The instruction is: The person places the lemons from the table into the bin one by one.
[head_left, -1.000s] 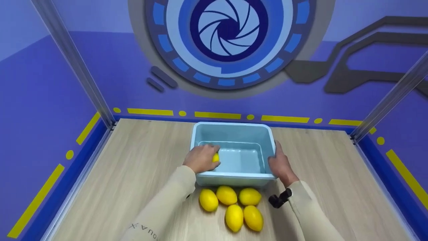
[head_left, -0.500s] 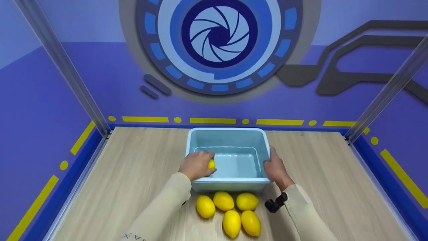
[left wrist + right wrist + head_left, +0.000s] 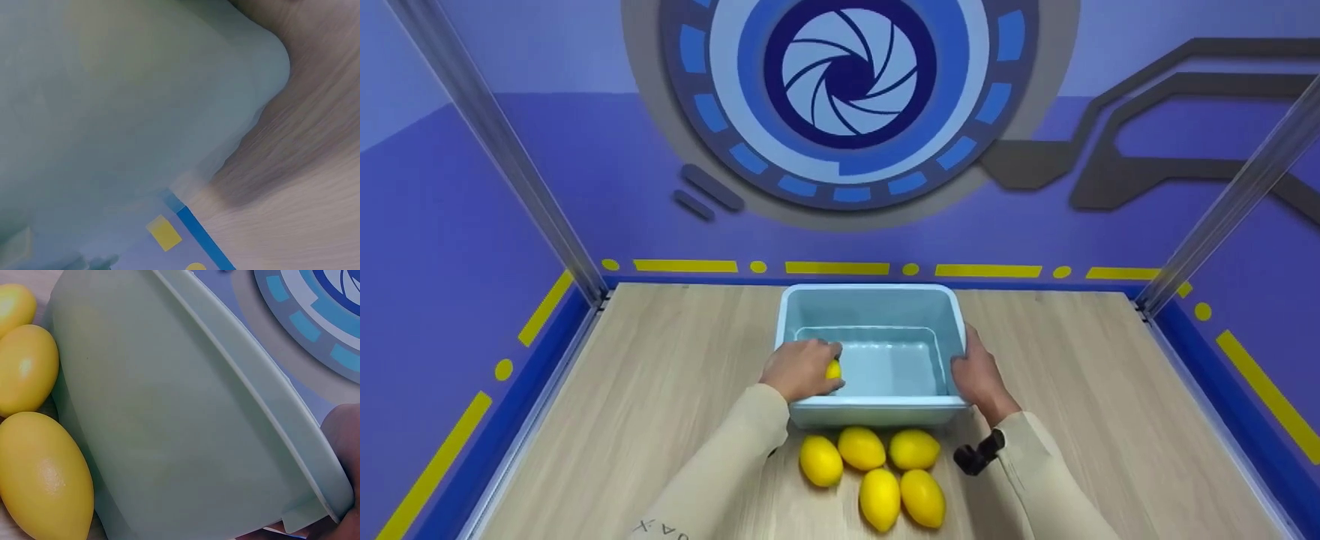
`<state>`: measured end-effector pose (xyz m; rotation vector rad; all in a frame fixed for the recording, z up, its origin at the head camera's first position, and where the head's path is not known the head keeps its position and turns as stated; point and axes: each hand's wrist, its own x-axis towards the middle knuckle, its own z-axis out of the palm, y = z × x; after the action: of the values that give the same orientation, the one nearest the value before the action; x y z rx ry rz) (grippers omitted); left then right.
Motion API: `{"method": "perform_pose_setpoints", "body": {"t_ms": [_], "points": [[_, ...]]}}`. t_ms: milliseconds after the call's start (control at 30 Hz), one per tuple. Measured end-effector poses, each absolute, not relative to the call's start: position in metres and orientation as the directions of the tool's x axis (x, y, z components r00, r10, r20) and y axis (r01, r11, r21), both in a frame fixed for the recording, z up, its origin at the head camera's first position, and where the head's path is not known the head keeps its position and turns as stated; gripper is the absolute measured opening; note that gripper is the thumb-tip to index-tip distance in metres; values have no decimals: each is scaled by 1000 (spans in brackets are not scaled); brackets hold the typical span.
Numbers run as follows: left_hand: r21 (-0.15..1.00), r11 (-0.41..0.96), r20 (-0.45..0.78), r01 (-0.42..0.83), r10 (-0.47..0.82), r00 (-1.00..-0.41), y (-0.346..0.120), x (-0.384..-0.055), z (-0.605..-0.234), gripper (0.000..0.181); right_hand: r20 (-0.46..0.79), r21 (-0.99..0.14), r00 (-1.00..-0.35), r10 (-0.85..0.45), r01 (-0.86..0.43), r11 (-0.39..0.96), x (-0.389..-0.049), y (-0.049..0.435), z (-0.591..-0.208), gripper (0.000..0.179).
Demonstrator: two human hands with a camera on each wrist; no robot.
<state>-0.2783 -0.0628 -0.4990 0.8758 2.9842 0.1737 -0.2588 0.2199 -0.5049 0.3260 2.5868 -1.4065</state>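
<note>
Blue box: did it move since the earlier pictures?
No, in no direction I can see: the blue box lines up with the same yellow stripe on the back wall. The head camera's view shifted instead.

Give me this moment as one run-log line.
Left hand: holds lemon inside bin | Right hand: grips bin's right side | Table: five lemons by bin's near side
</note>
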Motion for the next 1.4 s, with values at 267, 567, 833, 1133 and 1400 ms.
{"method": "perform_pose_setpoints", "body": {"t_ms": [267,567,833,1133,1400], "points": [[94,845,-34,527,532,-846,-61,-279,-499,45,-280,-806,-953,114,297,511,-259,219,-504,69],[85,835,-53,543,548,-835,-63,-279,-497,48,-231,-811,-968,95,245,532,-258,220,-503,67],[103,829,-49,550,557,-829,-62,-279,-499,47,-234,-809,-968,94,248,533,-258,220,-504,69],[129,837,-72,532,543,-837,-60,-280,-500,46,-235,-798,-967,99,250,548,-258,220,-505,68],[115,828,-55,549,557,-829,-62,-282,-500,44,-222,-803,-969,106,243,543,-258,220,-505,66]]}}
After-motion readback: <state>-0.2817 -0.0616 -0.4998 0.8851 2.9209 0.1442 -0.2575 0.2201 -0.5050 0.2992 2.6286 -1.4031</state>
